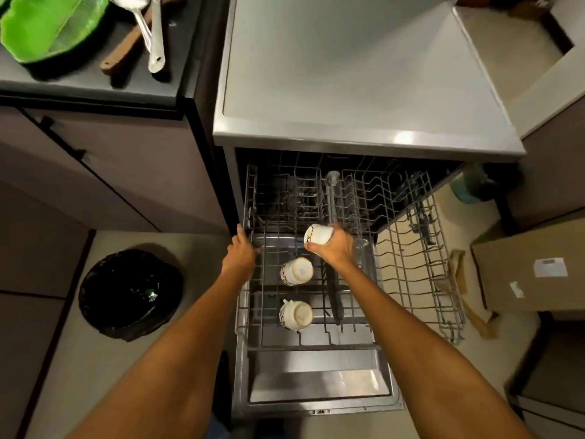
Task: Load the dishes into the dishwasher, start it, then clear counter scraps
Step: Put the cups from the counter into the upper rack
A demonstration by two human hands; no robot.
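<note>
Dishwasher (367, 90) stands open below me, steel top above, door (319, 381) folded down flat toward my feet. Rack (411, 264) pulled out over the door, wire tines along its right side, which is bare. Bin (131, 293) with black liner on the floor to the left, well apart from the rack. Cardboard box (535, 274) on the right. On the dark counter (95, 83), upper left: green leaf-shaped plate (47, 26), then a ladle (139, 17) and a wooden utensil (126, 49) lying beside it. Two cups sit upside down in the rack's left half, one (297, 271) behind the other (296, 315), both tilted, bases facing me. My right hand (335, 247) holds a third cup (318, 234) over the rack's middle, fingers curled round it, thumb on the near side, cup on its side. My left hand (240, 255) is at the rack's left rim, forefinger stretched out along the frame; other fingers: cannot tell.
</note>
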